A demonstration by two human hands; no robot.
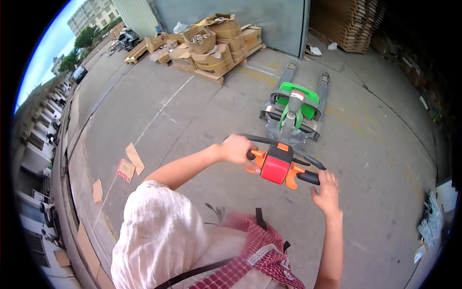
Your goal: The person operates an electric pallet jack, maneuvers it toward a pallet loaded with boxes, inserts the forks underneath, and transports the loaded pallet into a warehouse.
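Observation:
A green and grey powered pallet truck (294, 108) stands on the concrete with its two forks pointing away toward a grey door. Its tiller ends in a black loop handle (269, 142) with an orange and red control head (275, 166). My left hand (238, 149) is closed around the left grip of that handle, thumb by the orange paddle. My right hand (326, 192) touches the black right grip, fingers loosely spread under it and not wrapped around it.
Pallets of open cardboard boxes (214, 45) stand at the back left. A stack of wooden pallets (349, 24) is at the back right. Flat cardboard scraps (131, 164) lie at the left by a painted white line. Debris lies at the right edge (430, 219).

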